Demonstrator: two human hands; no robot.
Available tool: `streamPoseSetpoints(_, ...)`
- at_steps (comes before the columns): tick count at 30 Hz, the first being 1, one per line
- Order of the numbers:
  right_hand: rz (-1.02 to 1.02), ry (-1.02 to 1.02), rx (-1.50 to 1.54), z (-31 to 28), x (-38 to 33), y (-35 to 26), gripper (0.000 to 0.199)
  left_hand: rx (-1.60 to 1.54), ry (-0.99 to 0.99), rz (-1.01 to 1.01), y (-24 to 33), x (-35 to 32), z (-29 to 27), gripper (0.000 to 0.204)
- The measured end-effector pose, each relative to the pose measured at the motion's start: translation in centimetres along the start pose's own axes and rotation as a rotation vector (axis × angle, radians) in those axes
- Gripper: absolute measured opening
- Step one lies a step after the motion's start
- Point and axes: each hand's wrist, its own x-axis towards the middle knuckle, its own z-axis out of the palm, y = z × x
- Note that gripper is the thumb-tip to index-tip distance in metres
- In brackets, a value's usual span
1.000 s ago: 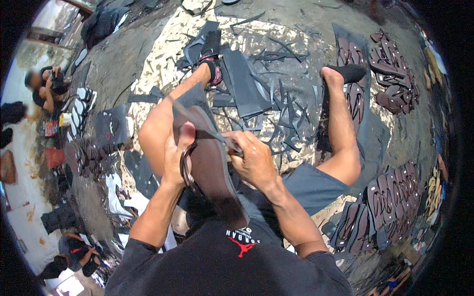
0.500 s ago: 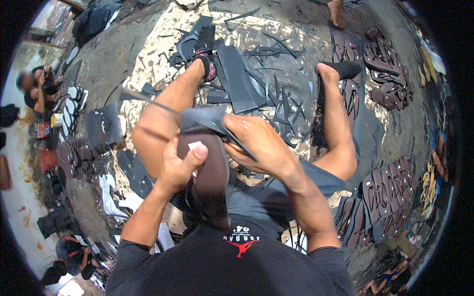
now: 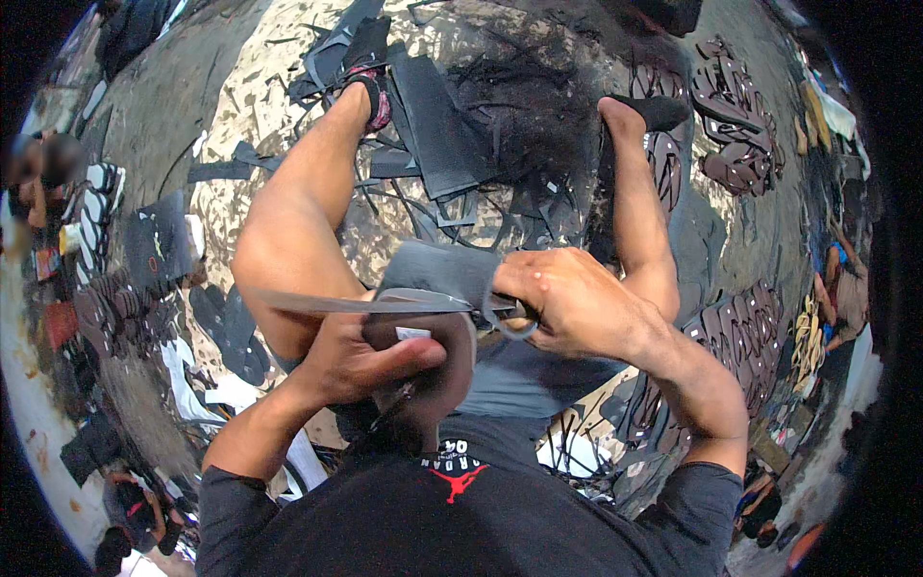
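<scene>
My left hand (image 3: pixel 361 351) is closed around a brown sandal (image 3: pixel 452 361), its thumb pressed on the insole beside a small white label. A dark grey rubber sheet (image 3: pixel 437 267) sticks out beyond the sandal's far end. My right hand (image 3: pixel 572 303) grips a long thin knife (image 3: pixel 336 304), whose blade points left across that end of the sandal, where it borders the rubber. By the right fingers curls a narrow grey rubber strip (image 3: pixel 508 329). The right fingers cover most of the knife's handle.
Dark rubber offcuts (image 3: pixel 437 125) litter the pale floor sheet between my legs. Rows of brown sandals (image 3: pixel 735 332) lie at the right, more sandals (image 3: pixel 735 125) at the far right. White-edged soles (image 3: pixel 96 216) stand at the left. Other people (image 3: pixel 38 183) sit near the left edge.
My right hand has moved right and slightly down. The knife blade has swung from slanting to nearly level, and the sandal has shifted right. A curled strip now shows by the right fingers.
</scene>
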Motion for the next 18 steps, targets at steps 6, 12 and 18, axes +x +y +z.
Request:
streamPoseSetpoints(6, -0.095, -0.059, 0.118, -0.7, 2.7, -0.4, 0.022, 0.178, -0.144, -0.036, 0.9, 0.8, -0.1, 0.044)
streamPoseSetpoints(12, -0.12, -0.141, 0.127, -1.1, 3.6, -0.4, 0.027, 0.169, -0.173, -0.103, 1.3, 1.1, 0.7, 0.047)
streamPoseSetpoints(18, -0.125, -0.179, 0.127, -1.9, 2.1, 0.5, 0.027, 0.441, -0.331, -0.136, 2.2, 3.0, 1.7, 0.061)
